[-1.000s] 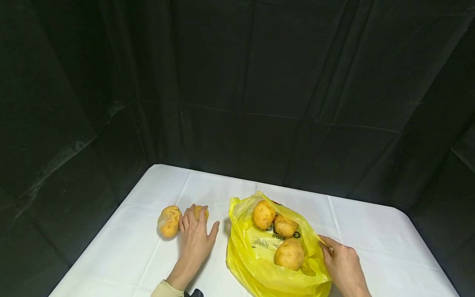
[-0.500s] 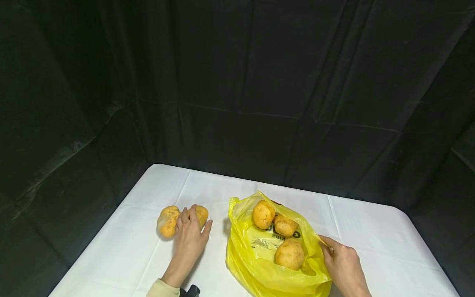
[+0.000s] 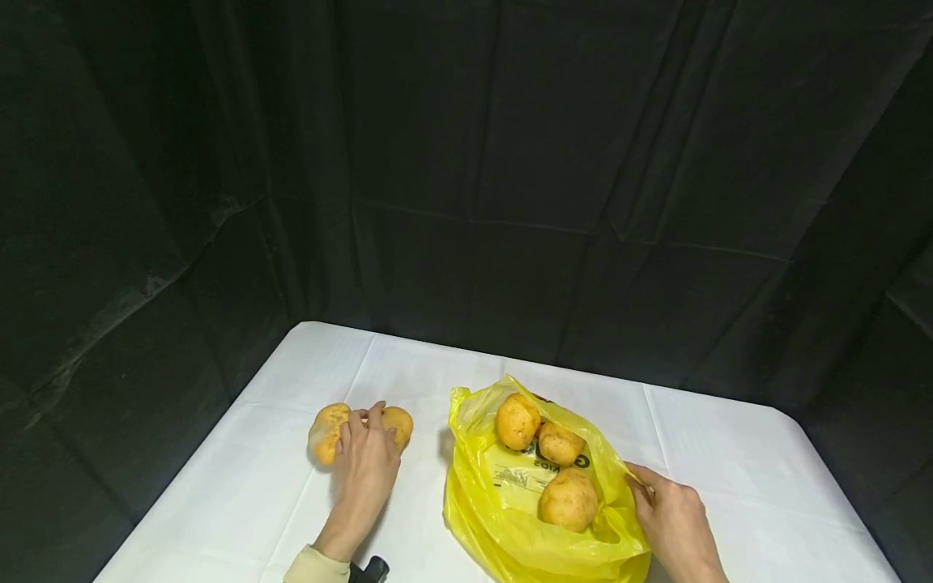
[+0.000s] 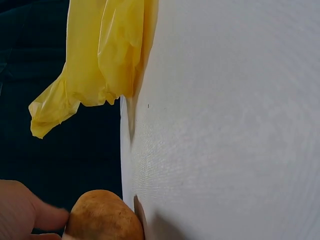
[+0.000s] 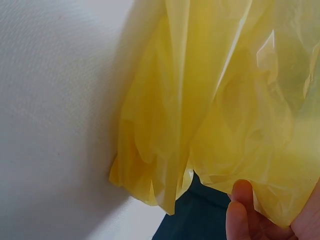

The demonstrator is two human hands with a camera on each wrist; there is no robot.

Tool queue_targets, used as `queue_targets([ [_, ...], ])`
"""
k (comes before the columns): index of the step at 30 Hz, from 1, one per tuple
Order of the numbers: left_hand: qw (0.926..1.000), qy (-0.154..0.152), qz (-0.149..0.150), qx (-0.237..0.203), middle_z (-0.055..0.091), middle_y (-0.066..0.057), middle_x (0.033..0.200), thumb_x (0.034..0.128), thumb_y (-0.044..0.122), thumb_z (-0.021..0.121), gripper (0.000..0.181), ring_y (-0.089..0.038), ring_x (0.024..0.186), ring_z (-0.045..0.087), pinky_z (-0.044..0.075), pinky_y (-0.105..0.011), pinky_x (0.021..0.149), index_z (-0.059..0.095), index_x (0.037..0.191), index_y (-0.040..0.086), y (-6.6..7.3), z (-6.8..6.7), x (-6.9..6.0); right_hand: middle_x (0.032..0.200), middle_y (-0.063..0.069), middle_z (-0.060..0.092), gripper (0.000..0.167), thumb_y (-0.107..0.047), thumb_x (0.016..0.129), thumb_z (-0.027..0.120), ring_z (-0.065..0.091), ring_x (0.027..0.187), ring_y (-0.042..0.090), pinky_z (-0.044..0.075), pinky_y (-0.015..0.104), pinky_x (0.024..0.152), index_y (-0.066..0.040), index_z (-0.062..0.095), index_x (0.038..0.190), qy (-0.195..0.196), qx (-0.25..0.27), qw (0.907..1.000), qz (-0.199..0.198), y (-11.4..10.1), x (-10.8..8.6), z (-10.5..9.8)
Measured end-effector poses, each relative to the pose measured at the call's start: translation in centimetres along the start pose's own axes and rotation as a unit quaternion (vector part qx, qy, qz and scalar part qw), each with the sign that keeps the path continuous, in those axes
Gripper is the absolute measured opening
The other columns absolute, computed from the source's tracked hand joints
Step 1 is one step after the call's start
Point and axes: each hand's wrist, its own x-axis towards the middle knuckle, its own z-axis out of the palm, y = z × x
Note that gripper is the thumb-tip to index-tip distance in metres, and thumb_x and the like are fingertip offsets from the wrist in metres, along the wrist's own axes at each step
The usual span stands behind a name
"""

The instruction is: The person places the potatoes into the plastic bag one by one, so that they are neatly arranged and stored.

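Observation:
On the left of the table lie two potatoes close together, a paler blotched potato [image 3: 330, 435] and a rounder potato [image 3: 397, 425]. My left hand [image 3: 367, 461] reaches between them, fingers bent and thumb against the rounder one. The left wrist view has that potato [image 4: 103, 217] at the bottom, a digit [image 4: 50, 216] touching its side; the other fingertips are hidden. A yellow plastic bag [image 3: 474, 502] spreads wide at the mouth, with three potatoes inside: one at the back [image 3: 517, 422], one beside it [image 3: 561, 444] and a larger one [image 3: 568, 500] in front. My right hand [image 3: 678, 522] pinches the bag's right rim.
White cloth covers the table [image 3: 765, 486], and black curtain [image 3: 466, 162] hangs behind and at both sides. A black strap or device [image 3: 372, 569] sits at my left wrist, below a beige sleeve [image 3: 317, 565].
My left hand has shifted slightly left and back off the top of the rounder potato, its fingers drawing in at that potato's left side. The right hand and bag stay put.

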Motion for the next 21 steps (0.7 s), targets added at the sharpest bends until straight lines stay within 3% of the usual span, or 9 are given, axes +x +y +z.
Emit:
queue_targets([
  [5, 0.9991, -0.039, -0.014, -0.005, 0.057, -0.028, 0.116, 0.0851, 0.02, 0.075, 0.052, -0.047, 0.103, 0.054, 0.044, -0.055, 0.084, 0.056, 0.129, -0.001, -0.11, -0.14, -0.15, 0.105, 0.024, 0.069, 0.027, -0.008, 0.093, 0.066, 0.067, 0.085, 0.028, 0.053, 0.049, 0.074, 0.005, 0.067, 0.117, -0.002, -0.001, 1.0, 0.002, 0.04, 0.01, -0.04],
  [11, 0.9931, -0.098, -0.056, -0.034, 0.059, -0.028, 0.115, 0.0887, 0.031, 0.07, 0.06, -0.048, 0.103, 0.058, 0.047, -0.06, 0.081, 0.051, 0.134, -0.003, -0.27, -0.08, -0.26, 0.107, 0.024, 0.068, 0.027, -0.008, 0.093, 0.065, 0.066, 0.088, 0.031, 0.052, 0.051, 0.077, 0.004, 0.067, 0.118, -0.006, 0.001, 1.0, 0.004, 0.08, -0.06, -0.1],
  [21, 0.9837, -0.118, -0.101, -0.09, 0.057, -0.031, 0.119, 0.0854, 0.031, 0.072, 0.062, -0.048, 0.108, 0.056, 0.046, -0.059, 0.085, 0.053, 0.131, -0.006, -0.53, -0.53, -0.03, 0.108, 0.024, 0.068, 0.027, -0.007, 0.093, 0.065, 0.067, 0.09, 0.033, 0.053, 0.051, 0.077, 0.005, 0.067, 0.117, -0.005, 0.003, 1.0, 0.0, 0.0, 0.0, 0.06],
])
